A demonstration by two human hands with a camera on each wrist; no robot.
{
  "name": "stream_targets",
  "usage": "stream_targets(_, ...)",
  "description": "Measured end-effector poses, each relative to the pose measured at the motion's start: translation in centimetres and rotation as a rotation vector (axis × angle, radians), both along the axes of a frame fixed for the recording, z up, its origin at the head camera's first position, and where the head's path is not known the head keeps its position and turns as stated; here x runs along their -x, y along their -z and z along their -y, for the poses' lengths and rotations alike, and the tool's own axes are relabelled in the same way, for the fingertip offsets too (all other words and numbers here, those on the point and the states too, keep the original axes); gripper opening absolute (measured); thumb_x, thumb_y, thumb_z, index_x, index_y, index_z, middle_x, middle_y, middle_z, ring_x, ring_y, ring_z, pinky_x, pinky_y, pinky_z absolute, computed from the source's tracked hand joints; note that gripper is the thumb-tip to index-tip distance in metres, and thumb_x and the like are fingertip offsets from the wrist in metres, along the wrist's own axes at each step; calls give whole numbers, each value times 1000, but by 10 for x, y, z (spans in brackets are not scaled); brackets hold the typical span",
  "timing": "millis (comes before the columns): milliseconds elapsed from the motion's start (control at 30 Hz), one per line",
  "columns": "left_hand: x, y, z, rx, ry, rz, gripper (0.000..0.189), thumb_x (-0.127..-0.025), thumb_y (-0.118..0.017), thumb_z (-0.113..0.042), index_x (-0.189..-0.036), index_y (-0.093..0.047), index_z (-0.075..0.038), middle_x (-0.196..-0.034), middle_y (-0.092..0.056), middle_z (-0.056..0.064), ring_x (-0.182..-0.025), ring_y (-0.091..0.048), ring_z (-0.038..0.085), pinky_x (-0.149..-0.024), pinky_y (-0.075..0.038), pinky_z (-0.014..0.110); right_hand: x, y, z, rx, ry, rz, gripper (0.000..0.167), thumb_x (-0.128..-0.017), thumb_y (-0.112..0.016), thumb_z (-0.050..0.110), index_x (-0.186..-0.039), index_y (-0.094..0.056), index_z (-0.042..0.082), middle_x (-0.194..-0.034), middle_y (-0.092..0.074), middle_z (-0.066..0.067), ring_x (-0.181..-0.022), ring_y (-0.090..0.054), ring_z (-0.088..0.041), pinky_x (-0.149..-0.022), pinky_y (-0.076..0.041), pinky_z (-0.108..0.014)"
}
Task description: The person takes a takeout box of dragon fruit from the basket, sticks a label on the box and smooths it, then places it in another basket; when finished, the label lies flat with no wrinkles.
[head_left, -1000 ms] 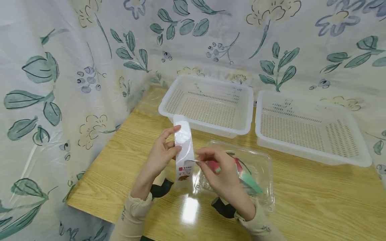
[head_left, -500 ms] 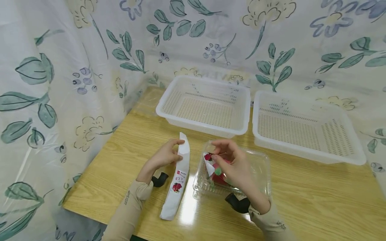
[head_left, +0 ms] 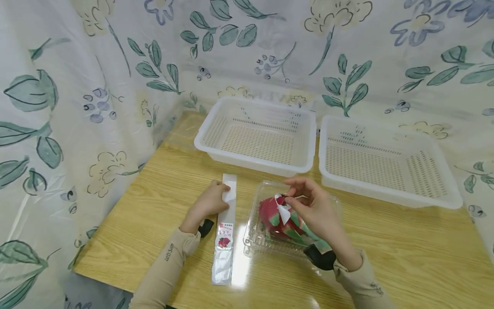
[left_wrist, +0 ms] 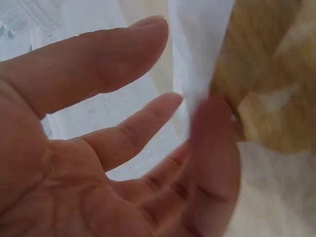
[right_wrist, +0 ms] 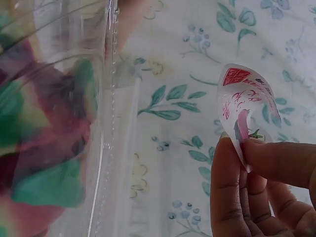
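Observation:
In the head view my left hand (head_left: 208,201) is at the far part of a white backing strip of labels (head_left: 222,264), its fingertips along the strip's edge. The left wrist view shows thumb and fingers spread apart, with the strip (left_wrist: 197,37) blurred behind. My right hand (head_left: 318,212) pinches a peeled sticker (right_wrist: 244,101) between thumb and index finger; red print shows on it and it curls. Below that sticker stands a closed-looking clear plastic clamshell box (head_left: 250,227). Inside lies a pink and green dragon fruit (head_left: 267,210).
Two white perforated baskets stand side by side at the back, one left (head_left: 254,159) and one right (head_left: 390,193). Another clear plastic piece (head_left: 184,128) lies at the table's back left corner. A floral curtain (head_left: 247,56) hangs behind and at the left.
The sticker has come off the strip and moved right, over the box, in my right hand. My left hand has lowered the strip towards the tabletop, and its fingers have loosened.

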State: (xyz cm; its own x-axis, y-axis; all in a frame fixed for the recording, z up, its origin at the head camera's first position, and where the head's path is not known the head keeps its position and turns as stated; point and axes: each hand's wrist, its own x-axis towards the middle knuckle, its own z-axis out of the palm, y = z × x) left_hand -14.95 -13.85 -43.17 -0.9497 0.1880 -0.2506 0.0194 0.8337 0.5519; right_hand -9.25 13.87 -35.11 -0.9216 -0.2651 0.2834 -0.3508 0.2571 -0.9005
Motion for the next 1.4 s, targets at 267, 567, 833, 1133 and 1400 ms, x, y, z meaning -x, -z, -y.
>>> stream_targets(267, -4, -25, -17, 142, -4, -140, 46, -91, -67, -26, -131, -58, -4, -143, -46, 23, -119, -55, 42, -85, -55, 53, 5, -1, -15, -145, 21, 34, 36, -84, -66, -9, -118, -60, 1, -90, -62, -12, -80, -61, -1, -69, -57, -20)
stream_targets(567, -24, -96, -71, -25, 384, -324, 40, -94, -63, -29, -130, -59, -11, -132, -61, 7, -125, -56, 24, -104, -47, 41, 22, 5, -35, -302, -94, 85, 40, -83, -67, -10, -121, -57, -2, -83, -62, -9, -74, -59, -9, -64, -52, -21)
stream_targets(833, -24, -102, -122, 42, 701, -328, 29, -95, -62, -29, -120, -65, -17, -112, -68, -2, -93, -62, 8, -82, -52, 25, 32, 16, -37, -472, -68, 153, 40, -81, -70, -3, -119, -58, 1, -84, -67, -6, -74, -63, -13, -61, -51, -22)
stream_targets(1133, -21, -94, -141, 257, 761, -343, 24, -91, -61, -31, -110, -64, -17, -96, -67, -5, -84, -61, 10, -67, -50, 24, 33, 10, -26, -684, 26, 163, 36, -83, -68, 9, -118, -57, 9, -99, -72, -12, -75, -67, -20, -55, -48, -26)
stream_targets(1400, -26, -92, -143, 306, 774, -401, 42, -89, -66, -39, -123, -61, -15, -119, -65, -2, -103, -64, 12, -78, -55, 29, 25, 10, -24, -819, 166, -54, 49, -74, -82, 12, -118, -59, 12, -102, -67, -9, -88, -62, -28, -49, -46, -31)
